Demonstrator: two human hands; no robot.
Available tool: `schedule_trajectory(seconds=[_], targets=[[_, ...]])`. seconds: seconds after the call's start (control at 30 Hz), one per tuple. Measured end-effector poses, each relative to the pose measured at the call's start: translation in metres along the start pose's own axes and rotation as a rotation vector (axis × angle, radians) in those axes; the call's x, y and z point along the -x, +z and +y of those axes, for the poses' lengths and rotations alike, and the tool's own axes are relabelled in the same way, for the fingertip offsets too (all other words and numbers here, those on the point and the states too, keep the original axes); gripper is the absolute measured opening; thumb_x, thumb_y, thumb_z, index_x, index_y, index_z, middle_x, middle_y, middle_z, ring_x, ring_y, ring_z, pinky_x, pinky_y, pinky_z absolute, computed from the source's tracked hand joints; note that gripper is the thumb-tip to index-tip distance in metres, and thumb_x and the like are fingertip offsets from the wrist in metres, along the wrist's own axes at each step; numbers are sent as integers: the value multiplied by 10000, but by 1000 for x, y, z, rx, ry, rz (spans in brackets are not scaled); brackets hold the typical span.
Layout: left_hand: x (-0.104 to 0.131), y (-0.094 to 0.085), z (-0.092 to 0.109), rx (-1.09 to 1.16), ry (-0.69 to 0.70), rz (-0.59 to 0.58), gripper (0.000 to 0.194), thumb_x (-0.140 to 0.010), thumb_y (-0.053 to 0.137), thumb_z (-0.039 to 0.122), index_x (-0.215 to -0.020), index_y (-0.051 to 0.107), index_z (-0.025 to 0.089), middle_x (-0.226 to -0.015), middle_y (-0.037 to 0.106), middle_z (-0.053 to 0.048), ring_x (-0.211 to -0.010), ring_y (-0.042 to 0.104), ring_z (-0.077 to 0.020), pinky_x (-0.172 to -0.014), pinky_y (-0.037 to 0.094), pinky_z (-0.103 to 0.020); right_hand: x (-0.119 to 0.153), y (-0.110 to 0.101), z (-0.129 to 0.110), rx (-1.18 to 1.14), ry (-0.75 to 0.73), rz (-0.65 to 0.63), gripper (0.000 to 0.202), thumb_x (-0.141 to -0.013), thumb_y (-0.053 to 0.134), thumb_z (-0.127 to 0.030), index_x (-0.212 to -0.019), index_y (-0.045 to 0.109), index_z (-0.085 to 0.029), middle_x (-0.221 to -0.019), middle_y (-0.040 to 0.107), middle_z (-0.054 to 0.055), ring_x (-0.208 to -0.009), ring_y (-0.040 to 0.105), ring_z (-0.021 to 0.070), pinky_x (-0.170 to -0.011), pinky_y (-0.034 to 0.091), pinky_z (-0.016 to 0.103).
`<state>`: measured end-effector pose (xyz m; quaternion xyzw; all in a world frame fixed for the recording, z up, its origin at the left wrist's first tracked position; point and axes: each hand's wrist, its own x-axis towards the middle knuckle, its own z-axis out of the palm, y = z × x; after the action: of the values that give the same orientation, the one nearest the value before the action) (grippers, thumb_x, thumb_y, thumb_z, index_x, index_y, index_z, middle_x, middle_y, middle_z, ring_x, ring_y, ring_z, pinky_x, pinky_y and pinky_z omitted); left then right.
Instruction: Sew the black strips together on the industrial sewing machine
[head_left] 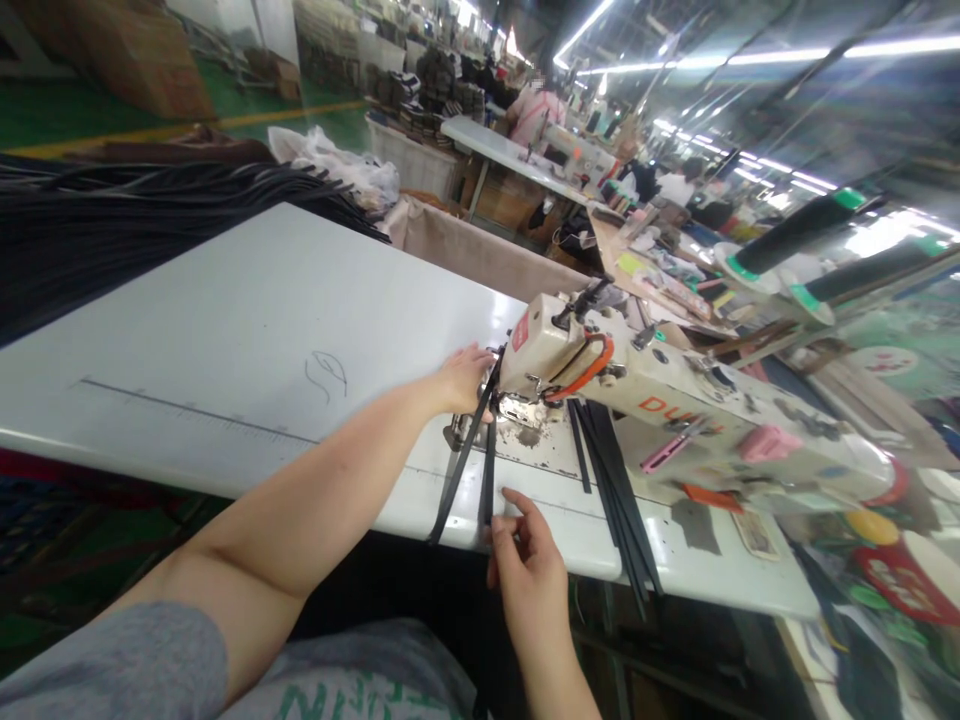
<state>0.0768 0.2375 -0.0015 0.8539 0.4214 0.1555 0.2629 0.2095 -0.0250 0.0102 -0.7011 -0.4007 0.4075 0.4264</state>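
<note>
A white sewing machine [637, 390] stands on the white table [225, 320]. My left hand [466, 380] lies beside its needle area, fingers reaching behind a black strip [466, 465]; the fingertips are partly hidden. This strip runs from the needle area to the table's front edge. A second black strip [489, 470] hangs next to it, its lower end near the fingers of my right hand [525, 550]. The right hand is at the front edge, fingers curled, and its grip is partly hidden. A bundle of black strips [619, 500] lies under the machine arm.
A heap of long black strips [150, 215] lies at the far left. Behind the table is a fabric-lined bin [480, 245]. Thread cones [795, 235] stand at the right. A person in pink [536, 110] is at another machine farther back.
</note>
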Motion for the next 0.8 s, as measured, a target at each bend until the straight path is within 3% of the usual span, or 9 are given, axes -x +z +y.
schedule_trajectory(seconds=[0.13, 0.23, 0.33, 0.4, 0.47, 0.63, 0.8], targets=[[1, -3, 4, -1, -22, -26, 1139, -504, 891, 499, -1507, 451, 186, -1610, 394, -172, -1543, 214, -445, -1269, 208, -557, -20, -39, -13, 329, -159, 155, 445, -909, 553, -547, -1075, 717, -168, -851, 685, 79, -672, 618, 220, -662, 540, 360], [2, -5, 6, -7, -19, -33, 1150, -511, 890, 494, -1521, 439, 181, -1614, 390, -172, -1543, 210, -448, -1269, 209, -561, -42, -77, -14, 754, -328, 393, 552, -918, 506, -567, -1155, 715, -115, -1071, 682, 212, -945, 647, 343, -879, 520, 499], [2, -5, 6, -34, -15, -33, 1135, -516, 888, 485, -1518, 450, 183, -1599, 416, -169, -1534, 233, -452, -1261, 219, -579, -60, -105, -8, 1070, -212, 564, 781, -874, 581, -599, -1363, 565, 10, -1275, 594, 348, -1161, 584, 466, -952, 474, 578], [2, -5, 7, -52, -15, -37, 1126, -521, 885, 481, -1518, 454, 185, -1594, 424, -171, -1530, 245, -453, -1257, 225, -587, -68, -115, -3, 1155, -67, 570, 870, -845, 633, -613, -1408, 504, 37, -1291, 586, 374, -1157, 588, 499, -910, 488, 588], [2, -5, 8, -62, -18, -42, 1123, -529, 879, 483, -1524, 449, 190, -1595, 423, -171, -1529, 245, -457, -1255, 228, -591, -73, -118, 2, 1175, -23, 551, 856, -840, 654, -608, -1396, 521, 28, -1255, 613, 365, -1123, 604, 505, -887, 491, 588], [3, -7, 9, -77, -12, -46, 1091, -550, 868, 482, -1519, 455, 199, -1595, 429, -159, -1526, 257, -455, -1250, 236, -597, -81, -117, 9, 1151, -137, 509, 670, -866, 663, -507, -1304, 635, -2, -1176, 659, 317, -1091, 612, 442, -960, 461, 529], [4, -8, 8, -88, -1, -57, 1044, -564, 864, 477, -1499, 481, 216, -1587, 442, -137, -1527, 263, -438, -1246, 263, -573, -86, -124, 15, 1102, -163, 485, 632, -853, 666, -505, -1268, 670, -29, -1086, 686, 278, -998, 635, 400, -927, 486, 494]])
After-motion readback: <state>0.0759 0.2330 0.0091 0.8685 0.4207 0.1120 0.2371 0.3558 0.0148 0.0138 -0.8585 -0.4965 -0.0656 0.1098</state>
